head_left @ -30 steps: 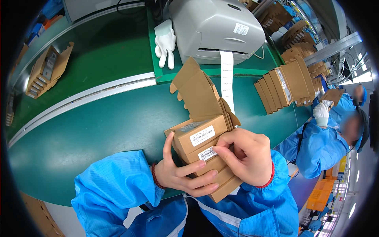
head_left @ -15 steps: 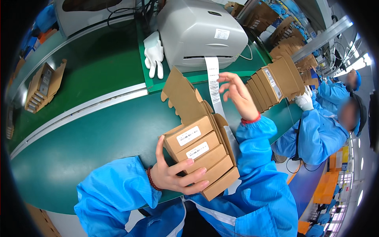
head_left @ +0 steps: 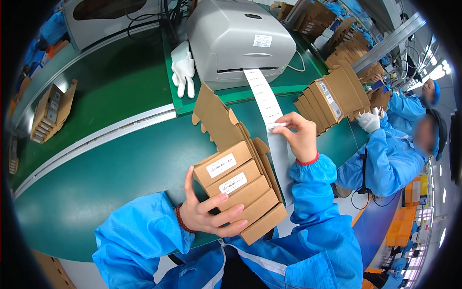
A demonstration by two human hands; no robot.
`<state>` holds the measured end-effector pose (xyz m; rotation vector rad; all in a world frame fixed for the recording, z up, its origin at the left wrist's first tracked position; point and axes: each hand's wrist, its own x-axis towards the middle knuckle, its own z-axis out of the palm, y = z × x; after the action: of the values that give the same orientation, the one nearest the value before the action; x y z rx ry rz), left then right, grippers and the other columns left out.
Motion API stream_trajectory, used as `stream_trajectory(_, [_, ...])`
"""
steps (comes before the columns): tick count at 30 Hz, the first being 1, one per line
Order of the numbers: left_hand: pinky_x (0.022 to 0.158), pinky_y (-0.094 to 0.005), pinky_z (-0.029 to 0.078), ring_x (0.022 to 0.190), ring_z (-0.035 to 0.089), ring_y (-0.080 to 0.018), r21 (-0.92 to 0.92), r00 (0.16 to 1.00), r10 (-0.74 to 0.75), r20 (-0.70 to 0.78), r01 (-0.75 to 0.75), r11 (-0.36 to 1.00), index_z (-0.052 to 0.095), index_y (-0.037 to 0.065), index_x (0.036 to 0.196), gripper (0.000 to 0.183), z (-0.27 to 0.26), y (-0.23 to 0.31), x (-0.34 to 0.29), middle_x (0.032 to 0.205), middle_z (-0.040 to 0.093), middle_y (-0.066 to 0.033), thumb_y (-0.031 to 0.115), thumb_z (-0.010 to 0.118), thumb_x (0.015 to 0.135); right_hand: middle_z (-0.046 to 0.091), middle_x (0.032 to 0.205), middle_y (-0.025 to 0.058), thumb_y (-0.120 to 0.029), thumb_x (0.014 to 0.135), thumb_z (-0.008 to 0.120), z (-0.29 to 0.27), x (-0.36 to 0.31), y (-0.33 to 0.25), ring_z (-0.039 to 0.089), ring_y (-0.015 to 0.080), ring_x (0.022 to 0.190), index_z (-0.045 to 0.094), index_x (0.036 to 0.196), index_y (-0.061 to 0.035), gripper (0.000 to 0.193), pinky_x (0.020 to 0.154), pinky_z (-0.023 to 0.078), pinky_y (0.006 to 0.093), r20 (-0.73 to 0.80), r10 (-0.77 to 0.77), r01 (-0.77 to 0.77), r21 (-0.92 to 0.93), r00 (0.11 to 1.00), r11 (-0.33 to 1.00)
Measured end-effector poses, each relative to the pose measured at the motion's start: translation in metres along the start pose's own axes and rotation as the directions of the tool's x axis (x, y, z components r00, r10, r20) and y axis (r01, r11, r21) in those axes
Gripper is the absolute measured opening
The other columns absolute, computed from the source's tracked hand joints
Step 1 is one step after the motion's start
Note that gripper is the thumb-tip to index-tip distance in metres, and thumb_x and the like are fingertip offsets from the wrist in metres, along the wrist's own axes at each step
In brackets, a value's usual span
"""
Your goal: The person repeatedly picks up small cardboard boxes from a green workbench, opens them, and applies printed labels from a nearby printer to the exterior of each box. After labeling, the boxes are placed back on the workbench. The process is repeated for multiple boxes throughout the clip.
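Observation:
Several small brown cardboard boxes [head_left: 255, 192] are stacked side by side, tilted, close in front of me. My left hand [head_left: 207, 212] wraps round their near left side, fingers spread across the fronts. White labels are stuck on two of these boxes; the others show plain fronts. Behind the stack rise raised cardboard flaps [head_left: 216, 115]. A strip of white printed labels [head_left: 261, 94] hangs out of a grey label printer [head_left: 236, 38]. Thumb and forefinger of my right hand [head_left: 302, 137] pinch the strip near its lower printed end, with bare backing running down below.
A white glove [head_left: 183, 70] lies left of the printer. More cardboard boxes stand at the right [head_left: 320, 103] and on the green surface at far left [head_left: 53, 111]. A metal rail [head_left: 101, 144] crosses the bench. At the right sits a co-worker in blue [head_left: 385, 159], wearing white gloves.
My right hand has come down and closed on the label strip, which now bends toward me with more labels showing. The left hand still holds the boxes, shifted slightly left.

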<state>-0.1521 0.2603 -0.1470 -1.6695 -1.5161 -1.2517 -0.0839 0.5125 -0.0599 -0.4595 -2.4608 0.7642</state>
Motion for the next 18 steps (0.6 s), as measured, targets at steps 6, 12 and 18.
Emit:
stream_trajectory(6, [0.086, -0.0737, 0.023, 0.117, 0.033, -0.0164, -0.013, 1.000, 0.007, -0.017, -0.007, 1.000, 0.043, 0.035, 0.108, 0.031, 0.000, -0.004, 0.002, 0.114, 0.043, 0.0105, 0.041, 0.053, 0.079, 0.061, 0.078, 0.0093, 0.001, 0.066, 0.068, -0.016, -0.008, -0.043, 0.060, 0.0179, 0.070, 0.059, 0.079, -0.0019, 0.016, 0.063, 0.046, 0.0252, -0.065, 0.023, -0.033, -0.163, 0.998, 0.986])
stream_trajectory(12, [0.087, -0.0734, 0.024, 0.115, 0.034, -0.0153, -0.012, 1.000, -0.026, -0.012, 0.026, 1.000, 0.042, 0.037, 0.110, 0.034, -0.006, -0.004, 0.002, 0.112, 0.041, 0.0044, 0.037, 0.056, 0.079, 0.055, 0.090, 0.0125, 0.003, 0.066, 0.067, -0.031, -0.030, -0.126, 0.057, 0.0221, 0.080, 0.059, 0.082, -0.0005, 0.018, 0.064, 0.046, 0.0270, 0.005, -0.274, 0.258, -0.349, 0.962, 0.901])
stream_trajectory(18, [0.084, -0.0743, 0.027, 0.112, 0.039, -0.0144, -0.046, 0.988, -0.019, -0.156, 0.012, 0.999, 0.042, 0.038, 0.111, 0.033, 0.001, -0.007, 0.004, 0.110, 0.039, -0.0022, 0.037, 0.054, 0.080, 0.055, 0.067, 0.0071, 0.000, 0.066, 0.069, -0.019, -0.035, -0.149, 0.053, 0.0150, 0.051, 0.060, 0.074, -0.0019, 0.012, 0.046, 0.041, 0.0243, 0.374, -0.039, 0.023, 0.047, 0.927, 0.999])
